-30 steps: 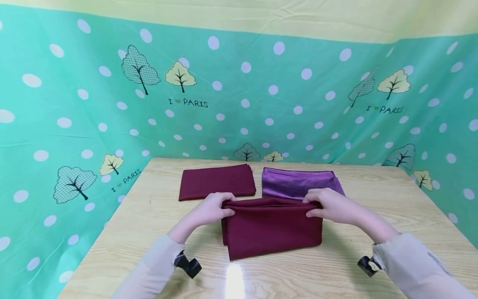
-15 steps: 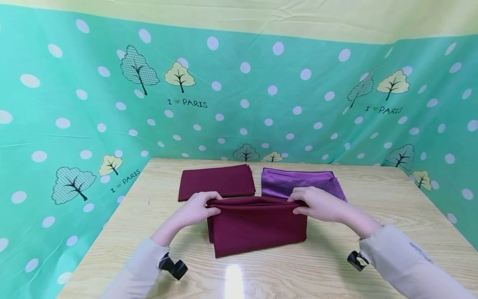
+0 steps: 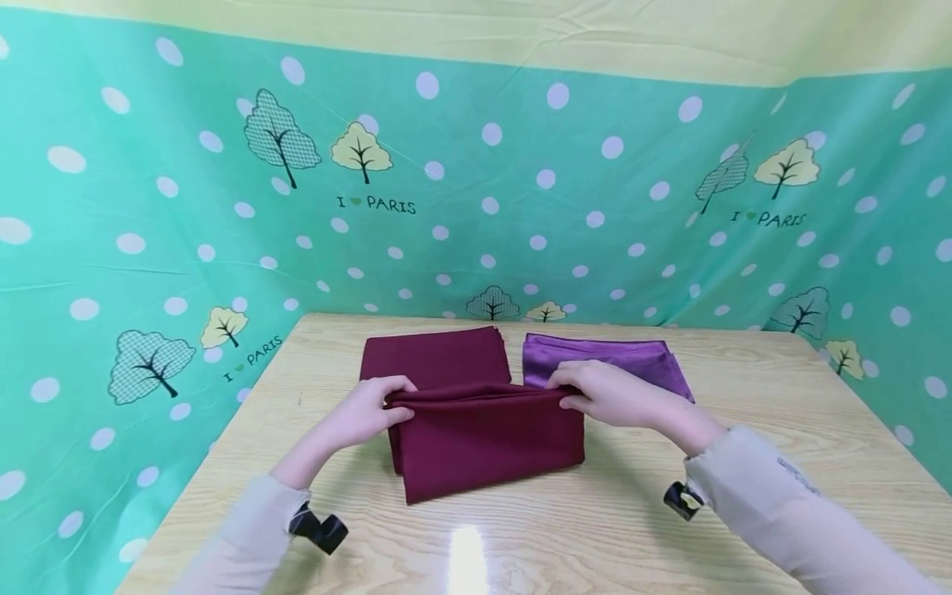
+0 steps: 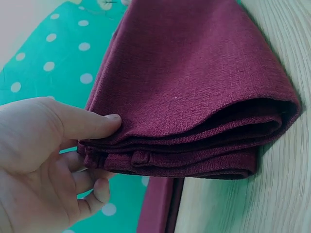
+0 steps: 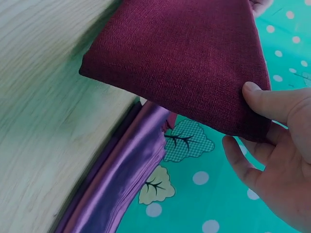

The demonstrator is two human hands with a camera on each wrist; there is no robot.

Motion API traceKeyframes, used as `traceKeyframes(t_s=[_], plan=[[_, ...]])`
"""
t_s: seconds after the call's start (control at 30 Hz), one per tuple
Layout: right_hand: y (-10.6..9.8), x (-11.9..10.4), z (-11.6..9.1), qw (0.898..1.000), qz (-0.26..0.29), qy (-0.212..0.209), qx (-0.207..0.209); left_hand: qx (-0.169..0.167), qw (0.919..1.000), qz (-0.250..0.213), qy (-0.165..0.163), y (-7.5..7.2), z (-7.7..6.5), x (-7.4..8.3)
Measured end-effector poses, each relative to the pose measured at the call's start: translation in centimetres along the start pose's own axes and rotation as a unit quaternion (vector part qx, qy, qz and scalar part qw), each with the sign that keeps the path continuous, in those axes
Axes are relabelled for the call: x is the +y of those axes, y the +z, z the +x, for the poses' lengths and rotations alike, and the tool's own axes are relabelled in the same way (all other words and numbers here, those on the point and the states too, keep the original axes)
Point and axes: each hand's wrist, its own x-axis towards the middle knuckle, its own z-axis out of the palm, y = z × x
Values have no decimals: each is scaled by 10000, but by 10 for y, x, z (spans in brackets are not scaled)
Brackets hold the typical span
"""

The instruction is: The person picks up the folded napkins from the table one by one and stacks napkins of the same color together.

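Note:
A folded maroon cloth (image 3: pixel 491 446) hangs between my two hands in the head view, its top edge level and its lower left corner dipping. My left hand (image 3: pixel 369 409) pinches the upper left corner; in the left wrist view the thumb (image 4: pixel 104 125) lies on the outer face and several folded layers show at the side. At the upper right corner, my right hand (image 3: pixel 606 395) pinches the cloth with the thumb (image 5: pixel 267 101) in front and fingers behind. Behind it lies a second folded maroon cloth (image 3: pixel 435 357), its front edge partly hidden by the held one.
A folded shiny purple cloth (image 3: pixel 595 354) lies at the back of the wooden table (image 3: pixel 595 545), partly behind my right hand. A green polka-dot curtain (image 3: pixel 476 182) with printed trees hangs around the table's back and sides.
Both hands have carried the held maroon cloth to the left and slightly away from me, so it now overlaps the front of the other maroon cloth in view. The purple cloth stays put.

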Motion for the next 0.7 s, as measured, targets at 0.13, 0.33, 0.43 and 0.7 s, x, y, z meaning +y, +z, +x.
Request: traceKeyframes(t_s=[0.13,0.33,0.43,0.7], plan=[[1,-2,9,10000,15,-38,6,-60,10000,-21,-52,-7,-2,-5],[-1,-5,20,9998,-124,-95,134,-74,9999,52,-116,-16,-3,-11],[-1,-5,26,9995,-242,-68,204,-60,9998,148,-109,-19,-3,-13],[-1,-1,39,9990,-248,28,376,-65,9994,326,-74,-29,2,-14]])
